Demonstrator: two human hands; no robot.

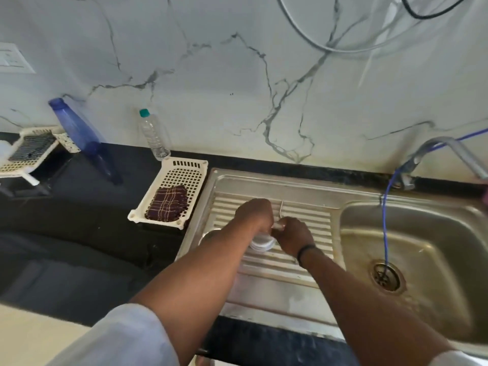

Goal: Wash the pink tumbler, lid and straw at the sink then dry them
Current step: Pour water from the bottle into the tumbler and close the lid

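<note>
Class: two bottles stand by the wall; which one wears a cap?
The clear bottle, topped with a teal cap; the blue bottle beside it has an open neck.

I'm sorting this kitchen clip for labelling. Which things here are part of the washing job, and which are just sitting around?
Part of the job:
left hand over a white round piece, likely the lid
right hand pinching a thin straw
draining board
sink
tap
checked cloth

Lying about:
blue bottle
clear bottle
cloth's white basket

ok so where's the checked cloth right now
In the head view, the checked cloth lies in the white basket on the dark counter, just left of the sink's draining board.
</note>
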